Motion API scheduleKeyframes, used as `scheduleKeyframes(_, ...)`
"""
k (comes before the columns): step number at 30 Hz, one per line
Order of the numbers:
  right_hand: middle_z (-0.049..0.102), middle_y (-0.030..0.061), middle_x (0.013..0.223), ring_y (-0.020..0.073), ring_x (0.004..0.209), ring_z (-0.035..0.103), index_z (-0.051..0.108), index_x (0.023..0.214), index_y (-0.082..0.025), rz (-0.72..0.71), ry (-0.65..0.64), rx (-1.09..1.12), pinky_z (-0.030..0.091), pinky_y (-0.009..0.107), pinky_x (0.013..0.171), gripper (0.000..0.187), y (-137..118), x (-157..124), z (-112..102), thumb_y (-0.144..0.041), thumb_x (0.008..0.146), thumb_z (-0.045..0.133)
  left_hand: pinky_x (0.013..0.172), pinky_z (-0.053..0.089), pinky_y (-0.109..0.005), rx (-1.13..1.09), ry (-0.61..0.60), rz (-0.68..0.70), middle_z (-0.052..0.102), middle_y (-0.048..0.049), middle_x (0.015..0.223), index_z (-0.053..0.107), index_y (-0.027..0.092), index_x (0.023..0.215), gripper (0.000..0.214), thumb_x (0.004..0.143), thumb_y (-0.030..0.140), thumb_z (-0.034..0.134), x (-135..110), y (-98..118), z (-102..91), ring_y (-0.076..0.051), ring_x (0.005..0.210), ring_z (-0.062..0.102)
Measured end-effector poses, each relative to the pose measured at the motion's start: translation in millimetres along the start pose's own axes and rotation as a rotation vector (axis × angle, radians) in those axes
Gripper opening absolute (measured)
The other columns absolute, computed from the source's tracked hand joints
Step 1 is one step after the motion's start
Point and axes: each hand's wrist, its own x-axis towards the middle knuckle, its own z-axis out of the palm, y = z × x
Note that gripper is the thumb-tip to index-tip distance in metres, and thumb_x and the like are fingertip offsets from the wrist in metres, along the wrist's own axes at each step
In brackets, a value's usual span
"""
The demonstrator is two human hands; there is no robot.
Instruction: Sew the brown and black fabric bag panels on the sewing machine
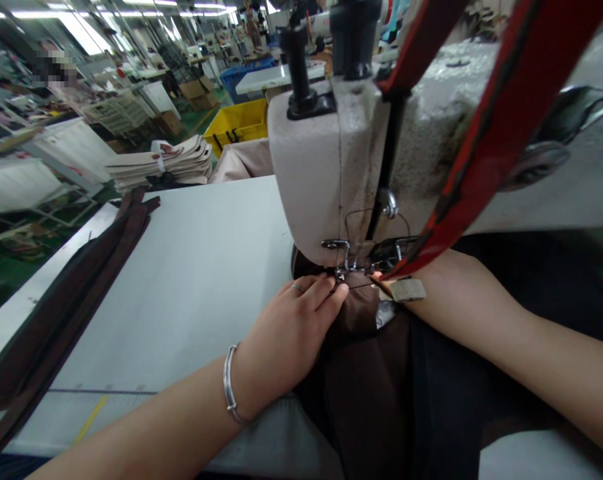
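Observation:
A dark brown fabric piece (366,373) lies under the presser foot (339,270) of a cream sewing machine (321,180). My left hand (286,337), with a ring and a silver bracelet, presses flat on the fabric, fingers stretched toward the needle. My right hand (441,290) rests on the fabric just right of the foot; its fingers are mostly hidden behind a red strap (486,147) and a small beige tag (408,289).
Long dark brown strips (66,307) lie along the left side of the white table (191,280). A stack of cut pieces (161,163) sits at the table's far edge. A yellow bin (239,123) and other workstations stand behind.

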Motion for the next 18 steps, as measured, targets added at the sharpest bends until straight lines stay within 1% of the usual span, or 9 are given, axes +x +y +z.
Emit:
scheduleKeyframes(2, 0.071, 0.0113, 0.106, 0.0273, 0.101, 0.064, 0.07, 0.105, -0.017, -0.151, 0.045, 0.015, 0.051, 0.043, 0.09, 0.024, -2.4, -4.7, -2.4, -0.019, 0.096, 0.047, 0.099, 0.055, -0.046, 0.009, -0.012, 0.006, 0.062, -0.0136, 0.126, 0.055, 0.009, 0.132, 0.037, 0.098, 0.014, 0.043, 0.2, 0.4, 0.6, -0.028, 0.112, 0.058)
scheduleKeyframes(4, 0.071, 0.0089, 0.111, 0.0223, 0.102, 0.065, 0.068, 0.113, -0.018, -0.319, 0.066, 0.092, 0.052, 0.036, 0.091, 0.032, -5.3, -8.0, -4.9, -0.01, 0.096, 0.042, 0.1, 0.055, -0.046, 0.018, 0.002, 0.019, 0.062, -0.0141, 0.125, 0.055, 0.008, 0.132, 0.037, 0.098, 0.015, 0.043, -0.1, 0.5, 1.9, -0.028, 0.113, 0.058)
scheduleKeyframes(5, 0.071, 0.0079, 0.112, 0.0205, 0.102, 0.066, 0.067, 0.117, -0.018, -0.363, 0.054, 0.14, 0.053, 0.034, 0.089, 0.035, -6.9, -9.1, -6.2, -0.008, 0.095, 0.042, 0.1, 0.055, -0.045, 0.018, 0.017, 0.024, 0.062, -0.0142, 0.124, 0.055, 0.007, 0.131, 0.036, 0.099, 0.016, 0.043, -0.4, 0.3, 2.8, -0.028, 0.113, 0.059)
scheduleKeyframes(6, 0.071, 0.0075, 0.113, 0.0202, 0.102, 0.066, 0.065, 0.12, -0.018, -0.367, 0.032, 0.181, 0.054, 0.033, 0.088, 0.035, -8.9, -9.9, -7.4, -0.009, 0.095, 0.043, 0.099, 0.055, -0.044, 0.014, 0.033, 0.026, 0.063, -0.0141, 0.124, 0.056, 0.007, 0.13, 0.035, 0.099, 0.016, 0.042, -0.7, 0.0, 3.6, -0.027, 0.112, 0.059)
scheduleKeyframes(8, 0.071, 0.008, 0.114, 0.0222, 0.101, 0.067, 0.064, 0.123, -0.018, -0.293, -0.021, 0.219, 0.055, 0.035, 0.085, 0.034, -13.4, -10.8, -9.7, -0.015, 0.094, 0.047, 0.099, 0.056, -0.043, -0.001, 0.054, 0.027, 0.063, -0.0137, 0.123, 0.057, 0.006, 0.127, 0.033, 0.099, 0.016, 0.042, -1.2, -1.2, 4.8, -0.026, 0.111, 0.06)
scheduleKeyframes(10, 0.07, 0.009, 0.117, 0.0249, 0.103, 0.067, 0.063, 0.124, -0.017, -0.247, -0.053, 0.21, 0.056, 0.039, 0.085, 0.034, -18.7, -11.4, -11.9, -0.019, 0.094, 0.047, 0.098, 0.056, -0.041, -0.017, 0.051, 0.029, 0.064, -0.0131, 0.12, 0.058, 0.005, 0.125, 0.032, 0.1, 0.016, 0.041, -1.3, -3.0, 5.3, -0.026, 0.109, 0.061)
scheduleKeyframes(14, 0.068, 0.0104, 0.123, 0.0261, 0.109, 0.065, 0.062, 0.124, -0.014, -0.245, -0.051, 0.189, 0.056, 0.041, 0.089, 0.035, -28.8, -13.0, -13.8, -0.02, 0.093, 0.048, 0.095, 0.057, -0.04, -0.016, 0.029, 0.042, 0.066, -0.0112, 0.114, 0.059, 0.005, 0.123, 0.032, 0.101, 0.018, 0.04, -0.2, -7.6, 4.2, -0.025, 0.103, 0.062)
scheduleKeyframes(18, 0.063, 0.0102, 0.13, 0.0256, 0.112, 0.063, 0.059, 0.129, -0.014, -0.226, -0.063, 0.166, 0.056, 0.041, 0.091, 0.038, -34.5, -16.6, -11.7, -0.02, 0.094, 0.046, 0.096, 0.056, -0.041, -0.003, 0.014, 0.064, 0.065, -0.0117, 0.118, 0.057, 0.006, 0.125, 0.031, 0.1, 0.018, 0.042, 1.4, -10.7, 3.6, -0.025, 0.106, 0.062)
